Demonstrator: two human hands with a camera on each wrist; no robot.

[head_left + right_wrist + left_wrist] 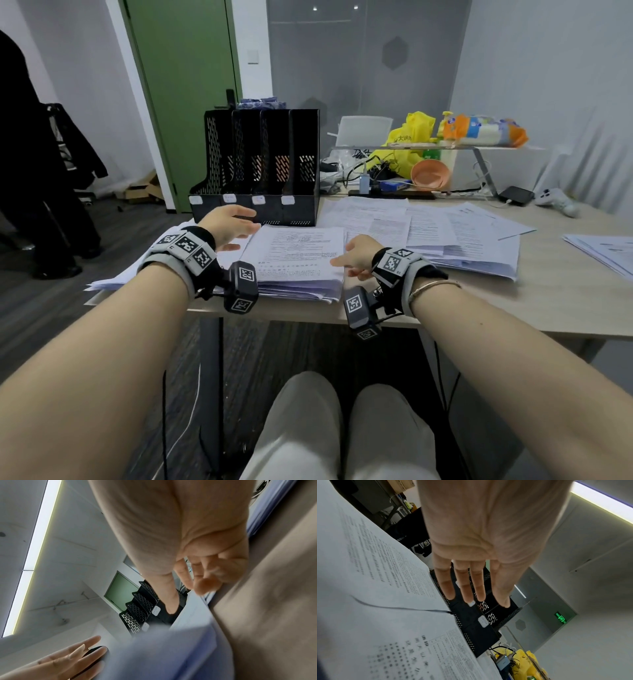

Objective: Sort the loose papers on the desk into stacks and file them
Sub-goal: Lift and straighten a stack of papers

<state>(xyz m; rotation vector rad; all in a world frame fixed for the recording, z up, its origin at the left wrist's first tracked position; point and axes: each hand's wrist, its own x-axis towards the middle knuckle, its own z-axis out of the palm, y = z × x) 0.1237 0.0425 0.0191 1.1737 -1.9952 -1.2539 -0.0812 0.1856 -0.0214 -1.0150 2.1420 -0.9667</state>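
Note:
A thick stack of printed papers (298, 260) lies at the desk's front edge, just in front of a black four-slot file organiser (260, 164). My left hand (233, 226) hovers at the stack's left side with straight, spread fingers (465, 585) and holds nothing; the stack (376, 588) lies beside its palm. My right hand (356, 257) is at the stack's right edge. Its thumb reaches over the top sheet, and its loosely bent fingers (197, 574) touch the blurred edge of the stack (163, 649). More loose sheets (445, 233) lie fanned out to the right.
Another paper pile (603, 250) sits at the far right. Behind are a yellow bag (411, 137), an orange bowl (430, 174), cables, a black box (517, 195) and a white game controller (556, 200). A person in dark clothes (27, 154) stands at the left.

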